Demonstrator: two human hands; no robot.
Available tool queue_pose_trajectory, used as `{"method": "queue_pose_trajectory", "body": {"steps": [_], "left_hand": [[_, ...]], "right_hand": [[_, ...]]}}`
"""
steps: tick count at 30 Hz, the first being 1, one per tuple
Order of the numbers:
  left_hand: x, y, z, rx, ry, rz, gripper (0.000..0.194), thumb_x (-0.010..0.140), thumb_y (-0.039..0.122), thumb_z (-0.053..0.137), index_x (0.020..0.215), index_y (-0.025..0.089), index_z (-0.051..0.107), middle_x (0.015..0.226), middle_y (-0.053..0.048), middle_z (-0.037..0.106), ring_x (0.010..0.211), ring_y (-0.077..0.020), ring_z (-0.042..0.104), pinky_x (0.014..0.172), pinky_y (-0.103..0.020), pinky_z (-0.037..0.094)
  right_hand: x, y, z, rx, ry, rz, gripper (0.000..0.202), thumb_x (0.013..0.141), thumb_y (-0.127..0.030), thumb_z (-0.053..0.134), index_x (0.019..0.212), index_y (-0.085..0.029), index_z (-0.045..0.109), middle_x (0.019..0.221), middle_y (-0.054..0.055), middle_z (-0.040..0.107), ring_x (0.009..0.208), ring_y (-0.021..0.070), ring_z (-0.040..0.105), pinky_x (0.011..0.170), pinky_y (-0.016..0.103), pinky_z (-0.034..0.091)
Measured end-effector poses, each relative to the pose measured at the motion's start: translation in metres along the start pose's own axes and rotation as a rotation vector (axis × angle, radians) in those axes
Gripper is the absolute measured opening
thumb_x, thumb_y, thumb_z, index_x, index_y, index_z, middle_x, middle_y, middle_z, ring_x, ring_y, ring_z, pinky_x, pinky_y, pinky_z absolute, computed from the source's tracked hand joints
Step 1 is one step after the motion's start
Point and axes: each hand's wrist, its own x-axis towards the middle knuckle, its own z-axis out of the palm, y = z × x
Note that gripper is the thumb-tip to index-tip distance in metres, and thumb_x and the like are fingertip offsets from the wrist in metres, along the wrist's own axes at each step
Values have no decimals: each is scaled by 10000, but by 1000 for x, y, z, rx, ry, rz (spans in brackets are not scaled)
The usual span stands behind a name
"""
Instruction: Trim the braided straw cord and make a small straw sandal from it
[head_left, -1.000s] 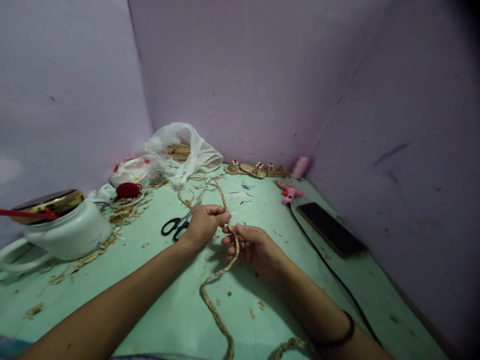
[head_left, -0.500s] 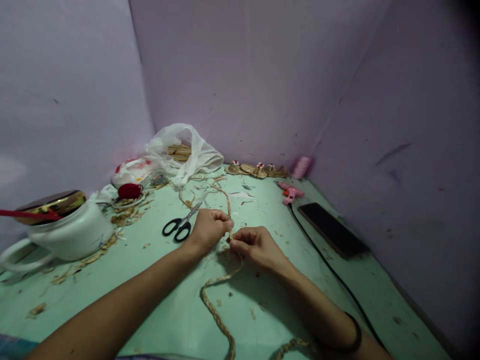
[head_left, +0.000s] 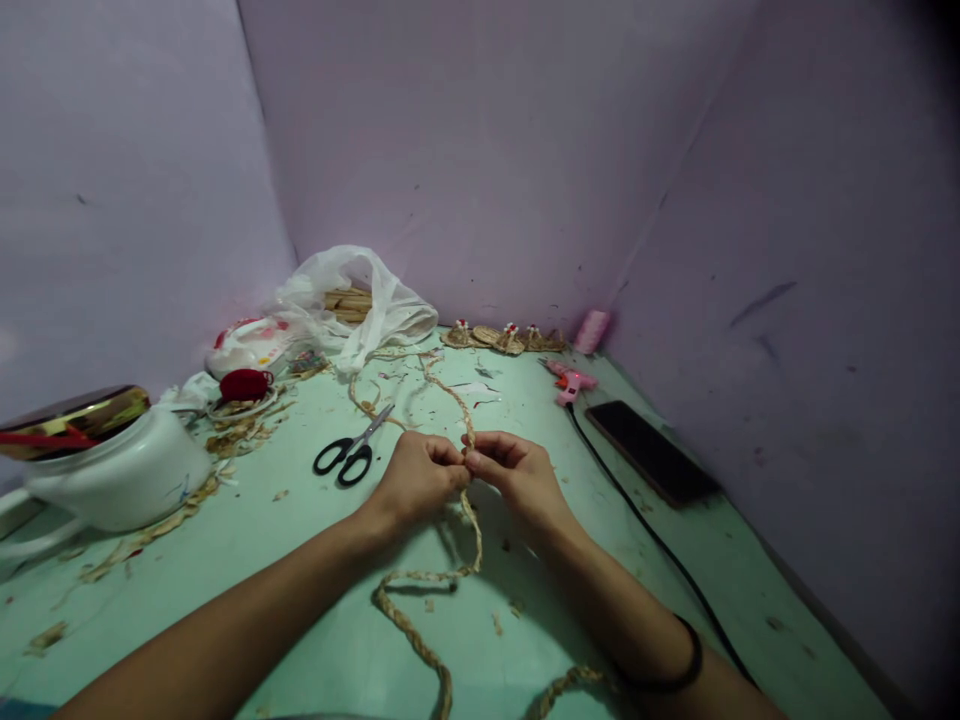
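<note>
A long braided straw cord [head_left: 412, 632] runs from the back of the table, through both hands, and down to the front edge. My left hand [head_left: 421, 472] is closed, pinching the cord between thumb and fingers. Right beside it, my right hand [head_left: 519, 480] pinches the same cord, its fingertips meeting those of the left. The exact spot between the fingertips is partly hidden. Black-handled scissors [head_left: 352, 455] lie slightly apart on the table, left of my left hand.
At left stands a white pot [head_left: 120, 485] with dried scraps around it. A plastic bag [head_left: 375, 310] and small woven pieces [head_left: 504, 340] sit at the back. To the right are a pink glue gun [head_left: 571, 382] with a black cord, a phone [head_left: 652, 452] and a pink spool [head_left: 592, 331].
My right hand has moved up along the cord, beside the left fingertips. My left hand has dropped slightly. More braid shows below the hands, and the view has shifted a little.
</note>
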Motion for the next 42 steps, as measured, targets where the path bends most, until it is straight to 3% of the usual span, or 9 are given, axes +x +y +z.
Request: {"method": "queue_pose_trajectory", "body": {"steps": [5,7,9,13,20,24,32,36,42], "left_hand": [[0,15,-25,343,-183,89,186,625,275,509,588,130,621,497,3,537,475,-106,461,466,-215,332],[3,19,-48,666,-90,155,231,665,288,470,680,151,654,612,-35,613,581,-154,538,532,-243,368],[7,18,-72,1062,60,53,236,653,258,444,723,173,652,700,-76,643,678,-224,578,550,-282,371],[11,6,-101,1417,-22,-191,269,583,238,455,778,177,630,813,-135,651,745,-313,599,513,-313,371],[13,-4,-95,1414,-37,-183,364,555,222,464,889,197,606,868,-122,650,784,-296,598,538,-300,391],[14,-2,-105,1320,3,-128,437,578,240,453,994,223,588,918,-95,656,813,-256,599,578,-279,399],[14,11,-132,974,69,-77,393,619,358,536,952,159,599,620,-32,630,548,-179,561,478,-242,365],[4,18,-108,774,66,116,579,614,472,603,1111,178,555,652,-2,619,571,-147,549,512,-226,384],[-11,7,-62,902,65,557,356,687,246,512,1033,220,593,873,-14,648,759,-152,584,699,-251,416]], "right_hand": [[2,-3,-3,71,41,86,240,458,-200,774,673,-144,684,584,-8,643,534,99,554,597,257,442],[3,-4,-4,127,24,135,270,471,-219,777,711,-141,681,585,-8,639,548,104,573,616,259,453],[3,-4,-3,185,-6,171,311,471,-218,781,752,-140,674,618,-6,642,574,114,597,636,266,467],[1,-6,0,246,-38,193,395,420,-151,793,790,-138,658,691,-6,648,578,114,607,656,283,494],[0,-10,0,230,23,242,373,430,-118,788,773,-137,645,666,11,660,609,141,630,588,265,511],[1,-8,-3,197,74,280,291,470,-144,775,727,-140,640,678,22,669,579,143,630,514,243,496],[0,-10,0,269,63,265,306,485,-84,735,774,-148,656,603,-8,626,561,123,604,522,237,504],[-1,-12,1,275,57,275,315,475,-91,739,774,-138,655,610,-1,629,541,120,594,495,232,499],[-2,-15,2,285,100,260,277,457,-127,764,707,-129,646,607,3,636,536,112,588,485,220,496]]}}
